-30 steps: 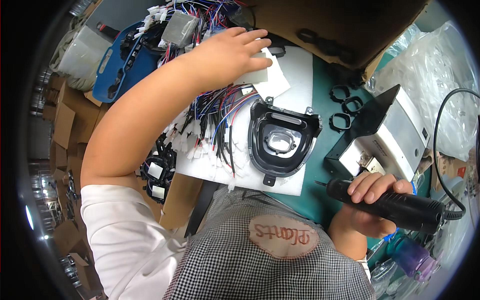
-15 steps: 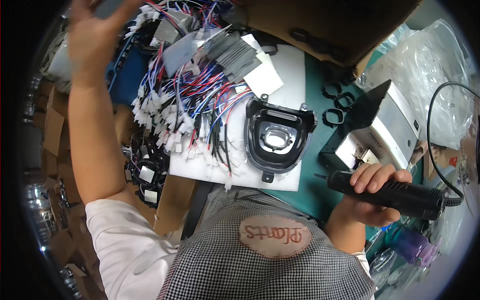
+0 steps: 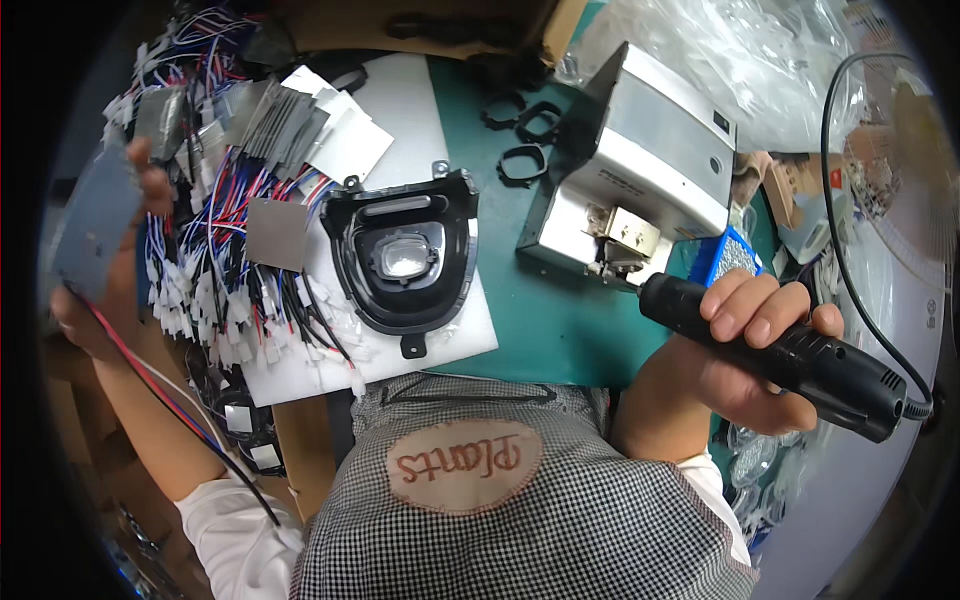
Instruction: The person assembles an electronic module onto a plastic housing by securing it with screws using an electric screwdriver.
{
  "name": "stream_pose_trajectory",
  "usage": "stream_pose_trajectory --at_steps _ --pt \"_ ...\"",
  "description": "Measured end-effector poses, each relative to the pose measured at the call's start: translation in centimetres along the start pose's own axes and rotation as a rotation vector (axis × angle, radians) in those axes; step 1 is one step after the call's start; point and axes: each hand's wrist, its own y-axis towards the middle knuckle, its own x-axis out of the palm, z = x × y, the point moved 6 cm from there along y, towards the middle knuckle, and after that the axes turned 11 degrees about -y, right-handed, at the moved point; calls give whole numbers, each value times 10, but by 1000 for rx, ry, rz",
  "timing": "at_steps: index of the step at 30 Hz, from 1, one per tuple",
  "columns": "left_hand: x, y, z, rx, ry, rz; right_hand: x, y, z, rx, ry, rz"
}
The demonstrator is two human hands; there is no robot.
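My left hand (image 3: 118,305) grips a flat grey panel (image 3: 98,215) by its edges, with red, white, blue and black wires trailing from it over my forearm. Closed around a black electric screwdriver (image 3: 800,362), my right hand (image 3: 750,325) keeps it tilted, its tip at the mouth of a silver screw feeder (image 3: 665,150). Between my hands, a black lamp housing (image 3: 350,245) with a clear lens (image 3: 405,257) lies on a white foam sheet (image 3: 400,110). Left of it are many bundled wires with white connectors (image 3: 190,295), and a small grey square plate (image 3: 276,234) on them.
Several black rings (image 3: 522,165) lie on the green mat (image 3: 540,330) beyond the housing. A cardboard box (image 3: 565,30) and clear plastic bags (image 3: 740,60) stand at the back. A blue tray of screws (image 3: 728,258) sits beside the feeder. The screwdriver's cable (image 3: 825,150) loops at right.
My left hand has come down from the upper left and now shows the wired panel in it. The screwdriver tip has gone to the screw feeder. The whole view has shifted rightward.
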Motion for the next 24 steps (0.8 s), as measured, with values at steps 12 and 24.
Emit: stream_pose_trajectory --at_steps 12,24 --pt "74 6 -48 -221 651 103 -5 5 -8 23 -7 -85" --pt "86 6 -52 -178 706 94 -83 54 67 457 -1203 191"
